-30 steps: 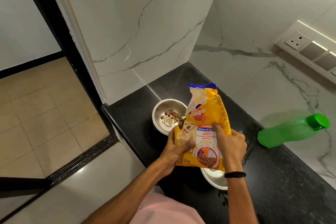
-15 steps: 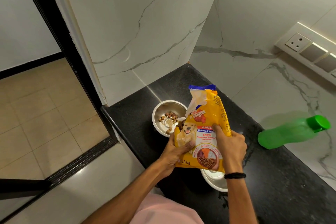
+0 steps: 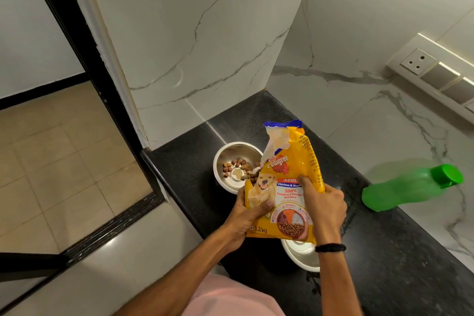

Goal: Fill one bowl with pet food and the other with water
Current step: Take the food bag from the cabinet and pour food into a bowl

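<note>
I hold a yellow pet food bag [image 3: 289, 174] over the black counter, tilted left with its torn corner over a steel bowl [image 3: 225, 161]. My left hand [image 3: 246, 215] grips the bag's lower left edge and my right hand [image 3: 323, 202] grips its right side. Brown kibble [image 3: 237, 167] lies in the bowl's bottom and more spills from the bag's opening. A second steel bowl [image 3: 300, 256] sits close to me, mostly hidden under the bag and my right wrist. A green water bottle [image 3: 407, 187] with its cap on lies on its side to the right.
The black counter [image 3: 384, 264] ends at a left edge above a tiled floor [image 3: 51, 161]. Marble walls close off the back and right side. A switch and socket panel [image 3: 436, 72] is on the right wall. Small wet spots mark the counter near the closer bowl.
A little more kibble has fallen into the far bowl. The bag and both hands have stayed almost in place.
</note>
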